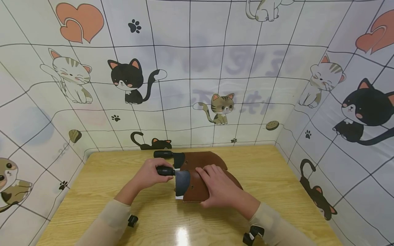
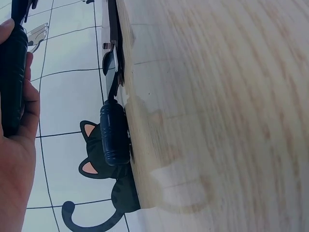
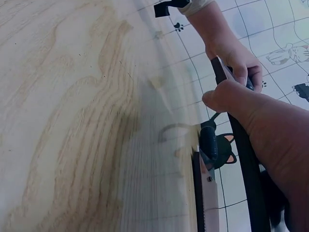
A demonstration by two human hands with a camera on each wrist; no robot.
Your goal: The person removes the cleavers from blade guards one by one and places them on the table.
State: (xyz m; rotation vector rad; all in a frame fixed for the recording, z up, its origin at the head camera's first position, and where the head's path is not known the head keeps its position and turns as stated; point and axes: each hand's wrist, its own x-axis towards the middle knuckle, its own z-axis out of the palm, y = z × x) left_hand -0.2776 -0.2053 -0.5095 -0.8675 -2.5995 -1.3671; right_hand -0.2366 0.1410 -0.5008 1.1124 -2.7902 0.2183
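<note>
My left hand (image 1: 150, 175) grips the black ribbed handle (image 1: 165, 170) of a broad-bladed knife (image 1: 182, 181). Part of its dark blade shows between the handle and a brown leather sheath (image 1: 197, 189), which covers the rest. Over that sheath lies my right hand (image 1: 220, 188), holding it between thumb and fingers. The right wrist view shows this sheath edge-on, raised above the tabletop. Behind it, a second knife with a black handle (image 1: 163, 154) lies on the table in its own brown sheath (image 1: 203, 159); the left wrist view also catches that second handle (image 2: 115, 133).
A light wooden table (image 1: 123, 160) lies under both hands. White cloth walls (image 1: 184, 68) with a grid and cartoon cats close it in at the back and both sides. Small black devices (image 1: 132, 220) are strapped at the wrists.
</note>
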